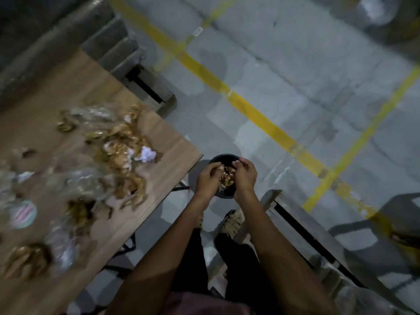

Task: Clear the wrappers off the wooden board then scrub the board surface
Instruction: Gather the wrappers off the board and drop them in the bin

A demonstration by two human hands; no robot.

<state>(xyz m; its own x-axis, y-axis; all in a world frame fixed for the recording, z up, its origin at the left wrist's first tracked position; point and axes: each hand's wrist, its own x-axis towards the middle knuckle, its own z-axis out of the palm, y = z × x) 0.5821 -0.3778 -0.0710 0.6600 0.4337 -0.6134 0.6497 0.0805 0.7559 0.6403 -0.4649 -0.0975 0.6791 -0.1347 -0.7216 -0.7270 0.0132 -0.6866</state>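
Note:
The wooden board [159,142] lies at the left, strewn with gold and clear wrappers [120,142], a crumpled white paper [147,154] and a round pastel lid [22,214]. To its right, over a black bin [221,158] on the floor, my left hand [208,178] and my right hand [246,176] are cupped together around a bunch of gold wrappers [227,178]. The bunch sits between both palms, directly above the bin's mouth. The view is blurred.
The grey concrete floor [295,76] carries yellow tape lines [261,114]. Grey steps or blocks [118,46] stand behind the board. A metal frame edge [306,223] runs at the lower right. My shoes [231,221] stand below the bin.

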